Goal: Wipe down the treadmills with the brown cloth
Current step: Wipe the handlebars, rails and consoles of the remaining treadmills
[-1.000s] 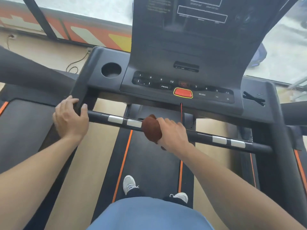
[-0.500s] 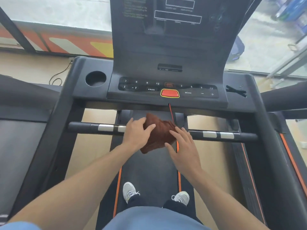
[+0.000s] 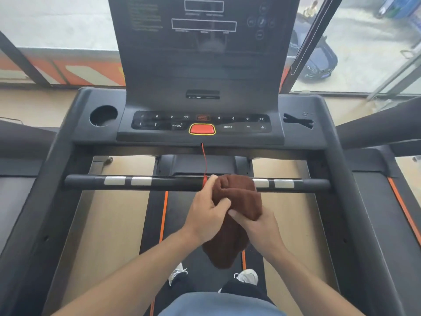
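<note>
Both hands' grips, left hand (image 3: 206, 215) and right hand (image 3: 259, 226), hold the brown cloth (image 3: 237, 201) bunched, its top against the handlebar (image 3: 173, 183).

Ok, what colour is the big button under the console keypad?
Red with a yellow border, clearest in the head view.

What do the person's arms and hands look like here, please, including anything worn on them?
Both forearms are bare up to the frame edge, with no sleeve showing. The left hand and right hand wear no gloves, and no rings, watch or wristband show. Fingernails look short and plain.
</note>
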A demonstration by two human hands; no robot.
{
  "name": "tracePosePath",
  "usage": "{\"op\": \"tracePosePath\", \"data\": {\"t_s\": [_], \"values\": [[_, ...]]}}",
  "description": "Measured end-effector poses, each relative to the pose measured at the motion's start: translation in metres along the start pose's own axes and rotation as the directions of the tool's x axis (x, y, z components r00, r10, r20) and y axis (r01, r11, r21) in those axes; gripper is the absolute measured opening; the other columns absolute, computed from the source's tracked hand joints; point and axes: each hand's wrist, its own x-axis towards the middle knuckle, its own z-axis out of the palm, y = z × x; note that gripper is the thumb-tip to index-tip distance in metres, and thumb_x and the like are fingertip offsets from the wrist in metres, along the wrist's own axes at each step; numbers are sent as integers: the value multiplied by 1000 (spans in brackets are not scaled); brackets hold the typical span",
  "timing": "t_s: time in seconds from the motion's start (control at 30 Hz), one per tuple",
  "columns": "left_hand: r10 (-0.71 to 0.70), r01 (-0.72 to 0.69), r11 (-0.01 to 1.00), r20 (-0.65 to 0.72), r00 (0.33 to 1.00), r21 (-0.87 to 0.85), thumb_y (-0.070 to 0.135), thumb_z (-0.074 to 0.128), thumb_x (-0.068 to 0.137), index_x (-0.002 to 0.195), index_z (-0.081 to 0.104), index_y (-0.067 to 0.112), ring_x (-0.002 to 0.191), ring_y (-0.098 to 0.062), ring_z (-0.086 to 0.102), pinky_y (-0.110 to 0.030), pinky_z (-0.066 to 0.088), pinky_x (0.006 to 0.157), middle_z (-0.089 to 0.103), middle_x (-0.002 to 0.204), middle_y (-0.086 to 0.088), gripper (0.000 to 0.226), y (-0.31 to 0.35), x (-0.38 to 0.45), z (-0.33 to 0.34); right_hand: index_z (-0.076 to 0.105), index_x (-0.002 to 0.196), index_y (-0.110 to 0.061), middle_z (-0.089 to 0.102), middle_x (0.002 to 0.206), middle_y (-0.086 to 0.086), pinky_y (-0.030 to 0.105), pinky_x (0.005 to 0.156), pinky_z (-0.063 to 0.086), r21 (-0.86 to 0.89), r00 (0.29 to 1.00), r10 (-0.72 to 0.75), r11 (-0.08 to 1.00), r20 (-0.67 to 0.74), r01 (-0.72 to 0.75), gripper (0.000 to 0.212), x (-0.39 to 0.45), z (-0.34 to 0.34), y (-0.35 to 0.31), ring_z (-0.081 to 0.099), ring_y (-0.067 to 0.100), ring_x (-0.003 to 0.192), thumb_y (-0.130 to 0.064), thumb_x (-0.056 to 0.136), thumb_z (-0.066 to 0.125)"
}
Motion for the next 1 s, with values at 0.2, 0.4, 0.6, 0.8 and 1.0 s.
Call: {"op": "tracePosePath", "data": {"t_s": [0.2,0.4,0.6,0.8,1.0], "values": [[20,-19,1000,-174,985,9,23,66,99,104,62,19,89,-16,67,-43,56,84,71,91,6,8,22,26,32,67,124,-34,75,114,-12,39,94,58,42,989,-31,999,146,25,30,25,-51,-26,71,13,108,-40,95,71],[-192,264,886,-218,957,380,42,61,98,138,50,30,119,-17,64,-42,49,104,69,127,6,43,-6,71,14,48,146,-22,60,136,-1,39,106,46,-515,993,-96,856,-65,49,55,104,-56,-39,54,25,130,-49,100,62],[-264,29,469,109,958,883,40,31,107,114,64,26,107,-35,64,-44,49,92,72,117,-8,36,-38,93,-24,38,154,-34,45,154,-8,41,116,32,-789,864,-121,362,489,497,87,113,-38,-26,40,21,141,-67,80,70],[-154,-49,532,153,976,846,37,28,95,150,34,42,106,-32,66,-46,50,91,73,118,4,56,-56,101,-35,50,111,-33,72,103,-5,38,76,50,-844,852,1,140,523,518,43,133,-1,-28,70,28,94,-59,79,63],[-131,-73,552,173,976,831,36,27,95,159,10,46,101,-32,66,-45,52,87,70,116,5,67,-60,105,-35,65,111,-25,71,98,-7,36,79,56,-843,663,523,376,535,384,51,165,23,-61,67,23,90,-47,70,86]]}}
